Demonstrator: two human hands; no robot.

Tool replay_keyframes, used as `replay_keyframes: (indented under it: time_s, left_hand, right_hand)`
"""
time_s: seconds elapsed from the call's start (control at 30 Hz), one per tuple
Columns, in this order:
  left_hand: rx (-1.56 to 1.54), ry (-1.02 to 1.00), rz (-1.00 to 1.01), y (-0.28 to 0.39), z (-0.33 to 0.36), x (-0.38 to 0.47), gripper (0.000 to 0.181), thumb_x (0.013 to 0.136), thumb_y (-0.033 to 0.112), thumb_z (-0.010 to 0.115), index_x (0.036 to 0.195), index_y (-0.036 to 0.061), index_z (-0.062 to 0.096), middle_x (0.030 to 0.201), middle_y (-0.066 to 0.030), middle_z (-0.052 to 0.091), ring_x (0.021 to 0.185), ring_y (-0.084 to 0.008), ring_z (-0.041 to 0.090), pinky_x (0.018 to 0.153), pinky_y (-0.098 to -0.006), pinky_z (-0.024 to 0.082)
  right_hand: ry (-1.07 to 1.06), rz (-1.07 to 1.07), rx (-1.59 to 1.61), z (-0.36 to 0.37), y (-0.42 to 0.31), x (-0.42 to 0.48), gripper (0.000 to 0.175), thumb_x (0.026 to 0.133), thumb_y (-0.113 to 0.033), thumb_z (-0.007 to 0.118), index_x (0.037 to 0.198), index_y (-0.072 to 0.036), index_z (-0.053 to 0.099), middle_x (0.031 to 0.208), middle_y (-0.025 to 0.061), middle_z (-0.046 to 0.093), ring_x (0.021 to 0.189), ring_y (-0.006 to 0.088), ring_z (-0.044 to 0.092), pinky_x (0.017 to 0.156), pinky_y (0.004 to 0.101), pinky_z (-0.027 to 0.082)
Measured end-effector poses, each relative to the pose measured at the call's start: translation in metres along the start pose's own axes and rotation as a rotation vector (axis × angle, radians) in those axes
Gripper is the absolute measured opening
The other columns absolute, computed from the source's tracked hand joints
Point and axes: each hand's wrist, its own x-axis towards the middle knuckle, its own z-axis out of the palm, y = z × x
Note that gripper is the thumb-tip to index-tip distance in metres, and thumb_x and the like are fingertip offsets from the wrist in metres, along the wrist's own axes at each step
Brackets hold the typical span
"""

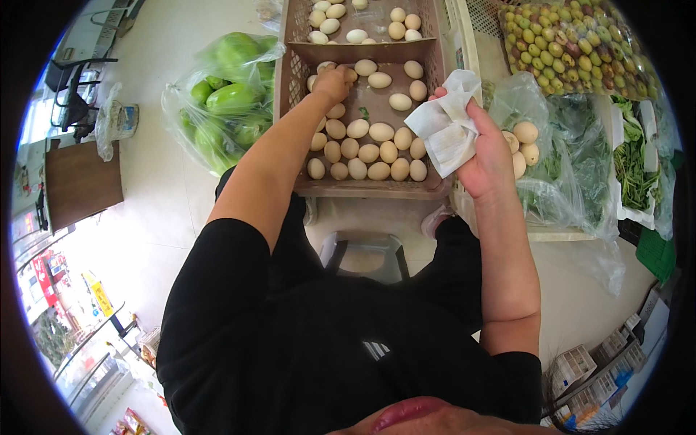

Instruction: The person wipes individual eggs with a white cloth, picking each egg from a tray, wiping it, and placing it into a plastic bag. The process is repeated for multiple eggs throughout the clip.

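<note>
A brown plastic crate with a cardboard divider stands before me, holding many eggs in its near part and more behind the divider. My left hand reaches into the upper left of the near part, its fingers down among eggs; whether it grips one cannot be told. My right hand holds a crumpled white cloth or paper wipe at the crate's right edge. A small green leaf lies on the crate floor.
Left of the crate lies a clear bag of green vegetables. At right stand a pale crate with bagged greens, several eggs near my right wrist, and a bag of green-brown fruit. A grey stool is below.
</note>
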Motion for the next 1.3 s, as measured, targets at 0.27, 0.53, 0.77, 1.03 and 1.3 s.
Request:
replay_keyframes:
  time_s: [0.27, 0.53, 0.77, 1.03, 1.3]
  left_hand:
    - [0.119, -0.065, -0.139, 0.017, 0.013, 0.008, 0.047, 0.077, 0.026, 0.074, 0.117, 0.0074, 0.057, 0.114, -0.0174, 0.056, 0.109, -0.0362, 0.055, 0.09, -0.0436, 0.048]
    - [-1.032, -0.413, -0.308, 0.04, -0.05, -0.011, 0.046, 0.09, 0.03, 0.065, 0.122, 0.0003, 0.051, 0.117, -0.0146, 0.061, 0.105, -0.0251, 0.062, 0.088, -0.0339, 0.052]
    - [-2.035, -0.664, -0.091, 0.105, -0.154, -0.085, 0.05, 0.101, 0.029, 0.046, 0.137, -0.0047, 0.036, 0.135, -0.02, 0.049, 0.122, -0.0275, 0.054, 0.101, -0.0323, 0.049]
    - [-2.181, -0.526, -0.086, 0.137, -0.158, -0.149, 0.037, 0.1, 0.019, 0.047, 0.134, 0.0066, 0.042, 0.13, -0.01, 0.053, 0.117, -0.0215, 0.055, 0.099, -0.0343, 0.05]
    - [-2.051, -0.584, 0.029, 0.14, -0.152, -0.143, 0.032, 0.099, 0.015, 0.051, 0.128, 0.0031, 0.048, 0.126, -0.0082, 0.055, 0.118, -0.0191, 0.055, 0.104, -0.0364, 0.045]
  right_hand:
    - [-0.013, -0.004, 0.057, -0.007, -0.008, 0.004, 0.042, 0.102, -0.021, 0.039, 0.135, 0.004, 0.041, 0.127, 0.0147, 0.057, 0.117, 0.0263, 0.055, 0.102, 0.0387, 0.044]
    - [-0.005, -0.228, 0.077, -0.003, -0.016, 0.004, 0.044, 0.101, -0.023, 0.042, 0.134, 0.005, 0.042, 0.128, 0.0162, 0.056, 0.117, 0.027, 0.056, 0.103, 0.0398, 0.044]
    - [-0.001, -0.407, -0.03, 0.004, -0.008, 0.001, 0.04, 0.1, -0.026, 0.045, 0.129, 0.002, 0.05, 0.121, 0.0117, 0.06, 0.104, 0.0223, 0.061, 0.093, 0.0372, 0.049]
    - [-0.345, -1.301, -1.381, 0.019, 0.041, -0.02, 0.028, 0.089, -0.011, 0.056, 0.115, -0.006, 0.063, 0.121, 0.0136, 0.06, 0.121, 0.0289, 0.052, 0.102, 0.0376, 0.041]
    - [-0.287, -1.005, -1.098, 0.013, 0.05, -0.002, 0.027, 0.096, -0.014, 0.048, 0.115, 0.0, 0.061, 0.125, 0.0154, 0.058, 0.115, 0.0293, 0.055, 0.099, 0.0365, 0.042]
